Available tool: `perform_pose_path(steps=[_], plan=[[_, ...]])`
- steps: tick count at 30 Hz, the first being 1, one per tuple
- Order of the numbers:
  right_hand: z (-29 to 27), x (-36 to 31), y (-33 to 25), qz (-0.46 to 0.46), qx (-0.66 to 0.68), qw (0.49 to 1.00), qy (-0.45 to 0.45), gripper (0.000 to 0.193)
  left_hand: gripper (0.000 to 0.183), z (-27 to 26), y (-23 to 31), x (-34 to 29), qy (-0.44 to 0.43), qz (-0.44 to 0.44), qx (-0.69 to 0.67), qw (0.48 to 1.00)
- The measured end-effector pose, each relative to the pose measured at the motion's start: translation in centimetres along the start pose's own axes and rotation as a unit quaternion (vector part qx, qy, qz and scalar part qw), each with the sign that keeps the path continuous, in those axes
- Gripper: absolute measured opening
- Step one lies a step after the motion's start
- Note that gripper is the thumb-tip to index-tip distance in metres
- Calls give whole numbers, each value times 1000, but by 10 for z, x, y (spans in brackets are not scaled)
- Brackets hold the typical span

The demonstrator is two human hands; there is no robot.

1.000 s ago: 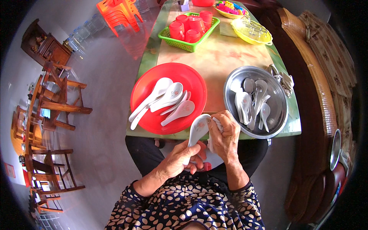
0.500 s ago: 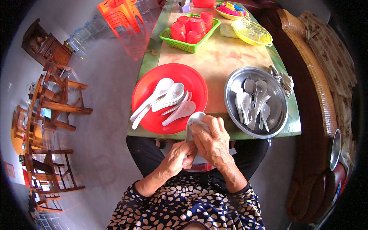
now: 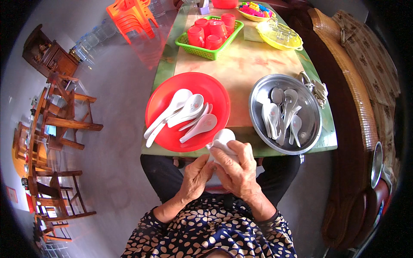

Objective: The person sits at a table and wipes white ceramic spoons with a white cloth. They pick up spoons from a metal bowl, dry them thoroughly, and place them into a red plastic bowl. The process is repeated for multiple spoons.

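Just off the table's near edge, a white soup spoon [image 3: 225, 135] points bowl-first away from me. My left hand [image 3: 195, 174] is closed around its handle end, which the fingers mostly hide. My right hand [image 3: 236, 170] wraps the spoon below the bowl, with a pale cloth [image 3: 211, 145] bunched between fingers and spoon. On the left, a red round tray [image 3: 167, 81] bears several white soup spoons [image 3: 189, 109], some with a small flower print. To the right, a steel basin [image 3: 312, 131] holds more white spoons [image 3: 272, 118] and a metal spoon [image 3: 277, 95].
Farther up the table [image 3: 206, 64] stand a green basket [image 3: 183, 43] of red mugs [image 3: 218, 29], a yellow basket [image 3: 297, 45] and a bowl of colourful pieces [image 3: 257, 9]. A crumpled grey cloth [image 3: 318, 92] lies right of the basin. A wooden bench [image 3: 348, 73] runs along the right.
Both hands have shifted slightly while keeping their hold. The spoon has turned, so its bowl now shows a white rounded side and sits a little farther right.
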State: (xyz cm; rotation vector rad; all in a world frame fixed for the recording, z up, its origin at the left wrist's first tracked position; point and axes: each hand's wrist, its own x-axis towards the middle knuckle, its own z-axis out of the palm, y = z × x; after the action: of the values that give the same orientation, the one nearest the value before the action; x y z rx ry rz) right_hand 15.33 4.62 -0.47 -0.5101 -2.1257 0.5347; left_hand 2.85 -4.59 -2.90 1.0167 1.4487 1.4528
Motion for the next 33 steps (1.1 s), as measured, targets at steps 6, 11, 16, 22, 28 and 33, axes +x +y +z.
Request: perform_pose_path(steps=[6,11,16,22,28,33], plan=[[-8,18,12,55,147,987,19,29,26,1,5,-4,-1,129,70,989],[-12,21,34,180,275,944,-13,18,28,-5,6,-11,-40,68,68,995],[-4,13,33,121,286,950,38,19,26,-8,1,-8,-42,79,88,992],[0,1,10,-22,55,998,-29,43,19,-11,-4,-3,-26,77,108,991],[-7,12,17,77,192,977,56,22,19,-17,7,-7,-100,110,130,980],[-11,0,25,349,501,792,17,34,23,-14,9,-6,-131,106,82,982]])
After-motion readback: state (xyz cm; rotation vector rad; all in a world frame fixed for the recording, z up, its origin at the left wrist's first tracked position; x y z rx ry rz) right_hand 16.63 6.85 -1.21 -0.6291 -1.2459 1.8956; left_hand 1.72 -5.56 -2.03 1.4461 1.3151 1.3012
